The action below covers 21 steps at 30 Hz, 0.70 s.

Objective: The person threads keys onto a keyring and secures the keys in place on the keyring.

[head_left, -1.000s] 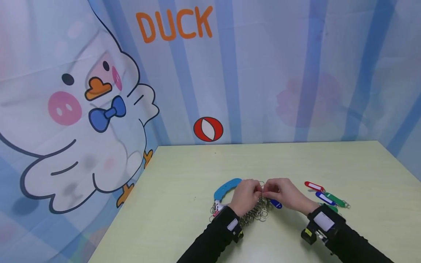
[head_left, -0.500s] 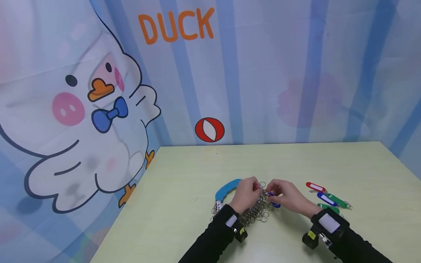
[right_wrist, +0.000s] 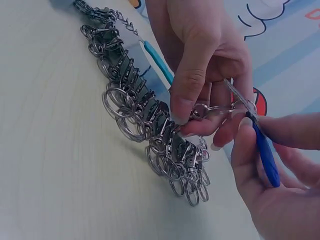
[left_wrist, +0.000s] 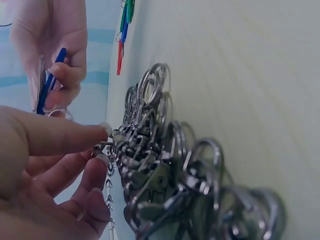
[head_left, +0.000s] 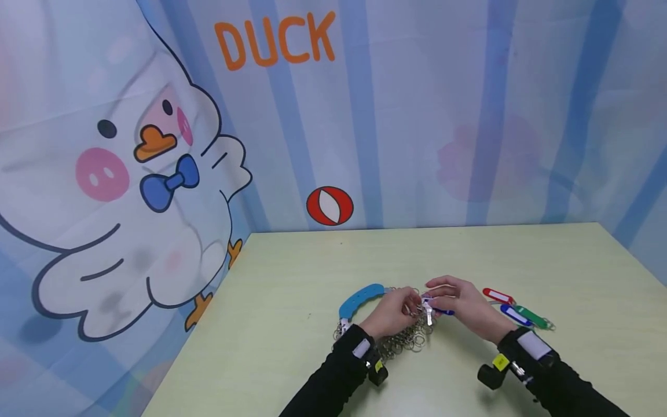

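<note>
A bunch of metal clasps and key rings [head_left: 400, 343], joined to a blue curved band [head_left: 359, 298], lies in front of my left hand [head_left: 392, 314]. In the right wrist view, my left thumb and fingers pinch a small metal clasp [right_wrist: 199, 111] at the bunch's upper edge. My right hand [head_left: 466, 308] holds a blue key tag [right_wrist: 267, 160] between thumb and fingers, a silver key [right_wrist: 236, 94] beside it. A ring [right_wrist: 251, 105] at the tag's end is close to the clasp. Part of the tag is hidden behind my fingers in the head view.
Right of my right hand lie a red key tag [head_left: 497, 296], a blue one [head_left: 516, 315] and green ones, such as this green key tag [head_left: 534, 317]. A duck-printed curtain [head_left: 406, 116] hangs behind the pale table [head_left: 292, 272].
My right hand has shifted slightly right and turned, bringing the silver key and blue tag into view. My left hand has stayed at the bunch, its fingers a little lower.
</note>
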Each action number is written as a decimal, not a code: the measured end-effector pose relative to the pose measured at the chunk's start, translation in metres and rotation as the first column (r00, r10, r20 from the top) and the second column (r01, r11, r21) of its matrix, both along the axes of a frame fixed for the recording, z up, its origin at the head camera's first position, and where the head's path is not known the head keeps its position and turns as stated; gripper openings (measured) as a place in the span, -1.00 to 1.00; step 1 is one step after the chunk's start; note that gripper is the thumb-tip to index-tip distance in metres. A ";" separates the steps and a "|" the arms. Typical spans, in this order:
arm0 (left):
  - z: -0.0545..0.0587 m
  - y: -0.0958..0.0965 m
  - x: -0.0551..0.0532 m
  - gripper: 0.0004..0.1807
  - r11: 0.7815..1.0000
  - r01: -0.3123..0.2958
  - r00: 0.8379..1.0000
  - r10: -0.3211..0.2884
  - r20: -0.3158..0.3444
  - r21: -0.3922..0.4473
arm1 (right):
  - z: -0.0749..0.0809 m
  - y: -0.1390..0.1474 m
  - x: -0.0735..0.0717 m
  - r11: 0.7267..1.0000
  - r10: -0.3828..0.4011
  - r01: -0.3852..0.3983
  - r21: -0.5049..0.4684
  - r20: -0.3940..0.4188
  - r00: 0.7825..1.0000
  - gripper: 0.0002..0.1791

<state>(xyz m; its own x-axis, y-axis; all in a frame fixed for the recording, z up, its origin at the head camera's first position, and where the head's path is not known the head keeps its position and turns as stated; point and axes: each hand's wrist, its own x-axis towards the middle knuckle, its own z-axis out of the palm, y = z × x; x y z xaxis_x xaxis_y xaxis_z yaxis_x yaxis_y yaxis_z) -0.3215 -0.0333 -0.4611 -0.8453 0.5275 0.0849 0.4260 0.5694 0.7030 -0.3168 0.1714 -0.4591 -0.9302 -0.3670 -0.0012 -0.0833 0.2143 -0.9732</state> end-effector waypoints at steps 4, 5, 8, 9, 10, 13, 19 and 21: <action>-0.001 0.002 -0.002 -0.74 1.000 -0.019 1.000 0.019 -0.014 0.020 | -0.003 0.004 -0.001 0.996 -0.068 0.069 0.061 -0.015 0.998 -0.49; -0.002 0.002 -0.002 -0.75 0.999 -0.024 1.000 0.024 -0.015 0.026 | -0.003 0.005 -0.001 0.994 -0.084 0.084 0.067 -0.007 0.996 -0.49; -0.001 0.002 -0.003 -0.75 0.999 -0.037 0.999 0.038 -0.010 0.036 | -0.004 0.006 -0.002 0.992 -0.103 0.101 0.071 0.035 0.994 -0.52; -0.002 0.002 -0.004 -0.75 0.999 -0.042 0.999 0.042 -0.010 0.035 | -0.004 0.006 -0.003 0.993 -0.105 0.101 0.064 0.051 0.993 -0.53; -0.002 0.001 -0.004 -0.75 0.998 -0.045 0.999 0.046 -0.007 0.036 | -0.004 0.006 -0.003 0.993 -0.104 0.101 0.061 0.061 0.993 -0.53; -0.003 0.001 -0.005 -0.77 0.998 -0.053 0.999 0.053 -0.005 0.046 | -0.004 0.006 -0.004 0.994 -0.096 0.092 0.056 0.073 0.993 -0.53; -0.003 0.000 -0.004 -0.80 0.997 -0.063 0.998 0.063 0.002 0.050 | -0.005 0.005 -0.003 0.995 -0.090 0.087 0.046 0.074 0.993 -0.56; -0.003 0.000 -0.004 -0.80 0.997 -0.059 0.998 0.059 0.002 0.046 | -0.007 0.005 -0.003 0.995 -0.091 0.088 0.040 0.067 0.994 -0.57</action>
